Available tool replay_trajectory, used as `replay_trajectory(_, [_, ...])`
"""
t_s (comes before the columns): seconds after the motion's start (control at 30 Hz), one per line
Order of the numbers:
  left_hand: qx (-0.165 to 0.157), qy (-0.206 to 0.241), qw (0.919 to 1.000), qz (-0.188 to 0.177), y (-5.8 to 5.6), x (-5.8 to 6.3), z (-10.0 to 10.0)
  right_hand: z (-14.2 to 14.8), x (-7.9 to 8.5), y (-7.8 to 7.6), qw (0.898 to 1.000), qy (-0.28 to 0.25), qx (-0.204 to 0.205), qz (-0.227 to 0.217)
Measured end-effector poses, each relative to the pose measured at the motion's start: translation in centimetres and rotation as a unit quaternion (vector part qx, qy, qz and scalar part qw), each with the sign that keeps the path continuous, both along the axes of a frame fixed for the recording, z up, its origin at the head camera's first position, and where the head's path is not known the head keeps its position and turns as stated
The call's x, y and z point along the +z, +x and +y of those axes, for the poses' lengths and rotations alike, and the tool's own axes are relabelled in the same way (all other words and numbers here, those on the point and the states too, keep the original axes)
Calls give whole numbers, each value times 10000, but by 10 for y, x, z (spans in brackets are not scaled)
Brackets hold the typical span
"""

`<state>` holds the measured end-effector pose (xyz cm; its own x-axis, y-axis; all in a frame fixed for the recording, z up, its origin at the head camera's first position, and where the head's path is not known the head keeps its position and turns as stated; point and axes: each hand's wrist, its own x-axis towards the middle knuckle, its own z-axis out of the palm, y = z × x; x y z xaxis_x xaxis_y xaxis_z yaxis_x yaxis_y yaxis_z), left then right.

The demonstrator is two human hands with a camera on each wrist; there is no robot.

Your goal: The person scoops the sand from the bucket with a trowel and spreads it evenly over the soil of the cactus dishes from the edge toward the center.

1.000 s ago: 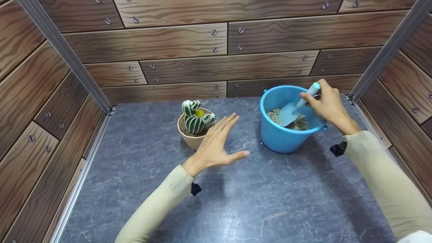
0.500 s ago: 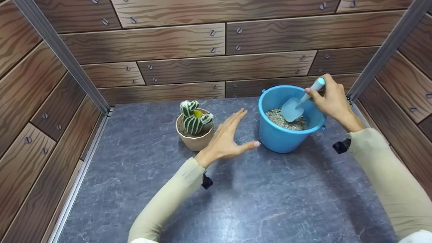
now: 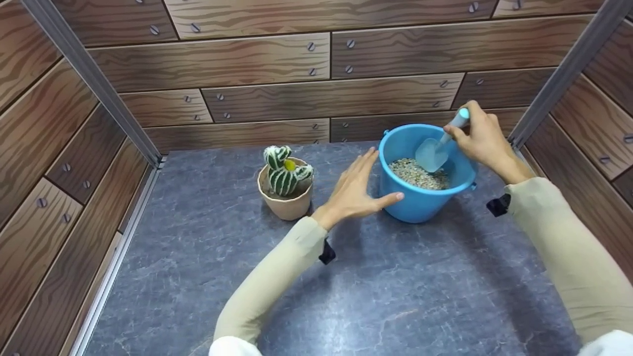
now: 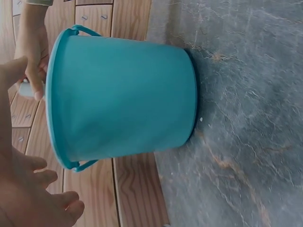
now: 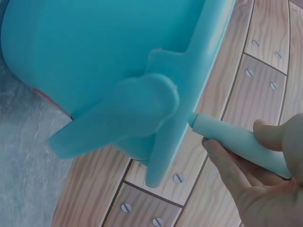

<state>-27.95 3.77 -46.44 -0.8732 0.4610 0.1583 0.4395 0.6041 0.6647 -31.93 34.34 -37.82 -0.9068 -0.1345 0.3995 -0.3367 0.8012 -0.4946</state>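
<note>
A blue bucket (image 3: 415, 205) with grey-beige gravel (image 3: 413, 174) in its bottom stands at the right of the table. Over its right rim my right hand (image 3: 487, 143) grips the pale blue handle (image 5: 236, 142) of a small trowel. The trowel's translucent blade (image 3: 431, 155) is inside the bucket, low over the gravel. My left hand (image 3: 358, 190) is at the bucket's left side, fingers straight and thumb spread, fingertips right at the rim. In the left wrist view, the bucket (image 4: 123, 97) fills the middle, with my left fingers (image 4: 47, 184) beside its rim.
A green-and-white cactus (image 3: 284, 180) with a yellow flower sits in a tan pot (image 3: 288, 205) left of my left hand. The dark grey marbled table (image 3: 198, 277) is bounded by wood-patterned walls (image 3: 247, 64) at the back and sides.
My left hand has moved right, from beside the cactus pot to the bucket. The trowel blade has lifted a little out of the gravel, still in my right hand.
</note>
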Motion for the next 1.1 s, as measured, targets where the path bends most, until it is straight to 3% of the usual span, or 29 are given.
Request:
replay_trajectory(0.33, [183, -214, 9996, -81, -7, -2, 22, -2, 16, -10, 9964, 520, 518, -415])
replay_trajectory(0.5, [255, -190, 9995, 82, -9, -5, 26, -7, 18, -18, 9941, 595, 729, -534])
replay_trajectory(0.7, [275, -243, 9992, 142, -11, -2, 25, -13, 26, -32, 9912, 762, 856, -664])
replay_trajectory(1.1, [263, -252, 9993, 115, -14, -1, 29, -20, 22, -52, 9852, 935, 989, -1044])
